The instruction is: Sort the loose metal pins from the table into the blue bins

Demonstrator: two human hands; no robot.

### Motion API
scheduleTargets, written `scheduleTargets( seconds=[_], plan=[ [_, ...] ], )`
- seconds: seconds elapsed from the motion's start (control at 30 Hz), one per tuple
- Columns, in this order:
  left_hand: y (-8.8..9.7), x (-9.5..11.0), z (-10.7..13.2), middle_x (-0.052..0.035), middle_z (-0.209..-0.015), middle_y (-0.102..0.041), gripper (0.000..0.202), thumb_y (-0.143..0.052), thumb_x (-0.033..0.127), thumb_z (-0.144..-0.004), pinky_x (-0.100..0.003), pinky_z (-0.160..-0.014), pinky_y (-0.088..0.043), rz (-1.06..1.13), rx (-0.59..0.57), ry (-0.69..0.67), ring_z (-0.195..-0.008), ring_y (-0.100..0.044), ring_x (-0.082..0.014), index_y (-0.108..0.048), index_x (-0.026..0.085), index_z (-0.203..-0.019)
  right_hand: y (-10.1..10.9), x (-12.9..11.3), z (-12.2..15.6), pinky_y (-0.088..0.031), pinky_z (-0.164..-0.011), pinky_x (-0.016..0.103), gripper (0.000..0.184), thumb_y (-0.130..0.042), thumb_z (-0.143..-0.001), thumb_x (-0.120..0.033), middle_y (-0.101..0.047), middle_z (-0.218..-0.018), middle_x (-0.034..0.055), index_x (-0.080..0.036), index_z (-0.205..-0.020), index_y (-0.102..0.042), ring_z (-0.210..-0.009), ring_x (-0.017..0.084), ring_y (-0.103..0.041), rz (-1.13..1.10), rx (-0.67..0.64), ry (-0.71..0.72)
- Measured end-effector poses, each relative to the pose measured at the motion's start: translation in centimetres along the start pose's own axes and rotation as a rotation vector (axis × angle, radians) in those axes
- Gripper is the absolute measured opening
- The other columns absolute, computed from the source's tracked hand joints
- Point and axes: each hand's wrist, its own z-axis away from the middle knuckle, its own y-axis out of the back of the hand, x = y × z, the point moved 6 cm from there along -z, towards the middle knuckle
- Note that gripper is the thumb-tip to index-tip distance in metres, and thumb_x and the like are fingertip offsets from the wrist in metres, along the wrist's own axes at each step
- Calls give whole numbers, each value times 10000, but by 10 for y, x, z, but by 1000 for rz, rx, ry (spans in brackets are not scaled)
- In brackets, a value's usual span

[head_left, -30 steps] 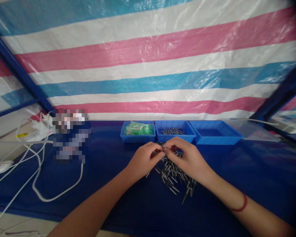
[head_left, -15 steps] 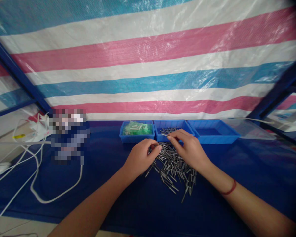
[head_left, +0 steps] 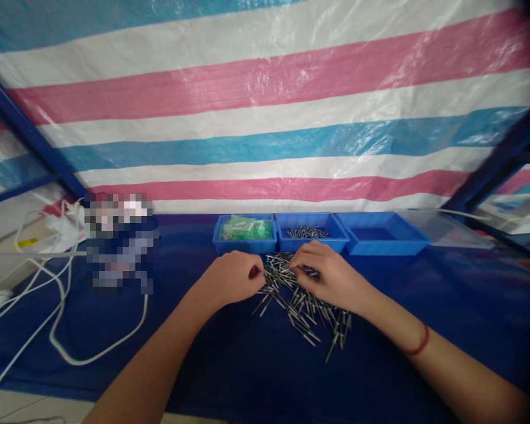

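Left hand (head_left: 235,278) and right hand (head_left: 331,277) curl nearly closed, holdings unclear; tabletop (head_left: 428,300) spreads sideways, bins (head_left: 391,247) beyond; metal rods (head_left: 279,272) lie between.

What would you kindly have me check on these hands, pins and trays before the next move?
1. Left hand holding a pin: cannot tell; its fingertips are by the pile's left side.
2. Right hand holding a pin: cannot tell; its fingertips are too small to read.
3. Pile of metal pins near both hands: ok.
4. Pins in the pile lined up one way: not ok; they point in mixed directions.
5. Middle tray upright behind the pile: ok; metal pins lie in it.
6. White cable apart from both hands: ok; it lies off to the left.
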Motion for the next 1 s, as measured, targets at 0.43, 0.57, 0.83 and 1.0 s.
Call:
scheduleTargets(
  seconds=[0.43, 0.57, 0.83, 1.0],
  plan=[
    [-10, 12, -1, -27, -815, -620, 149, -505, 199, -813, -272, -680, -445, 29, -15, -113, -729, -591, -169, -632, 197, -893, 14, 34, 9, -425, -729, 324, 243, -436, -723, -40, -618, -806, 34, -190, -778, -619, -767, 172, -560, 35, -121, -152],
    [-11, 26, -2, -75, -987, -607, 212, -485, 284, -877, -355, -866, -436, 16, 131, -193, -940, -554, -220, -623, 182, -1001, 13, 40, 12, -433, -708, 310, 256, -436, -702, -46, -626, -784, 34, -192, -755, -639, -733, 165, -570, -10, -204, -154],
    [-40, 47, 2, -63, -1447, -368, 473, -468, 501, -883, -484, -1083, -253, 89, 68, -332, -1357, -263, -278, -469, 292, -1308, 15, 40, 19, -415, -613, 274, 225, -458, -656, -48, -613, -676, 4, -202, -674, -621, -634, 150, -558, -30, -292, -189],
    [-45, 45, 1, -58, -1444, -383, 443, -467, 489, -888, -517, -1090, -222, 105, 33, -315, -1364, -266, -277, -490, 303, -1290, 15, 44, 29, -425, -583, 271, 247, -489, -669, -82, -662, -703, 11, -231, -682, -685, -604, 153, -578, -139, -378, -202]
  ],
)
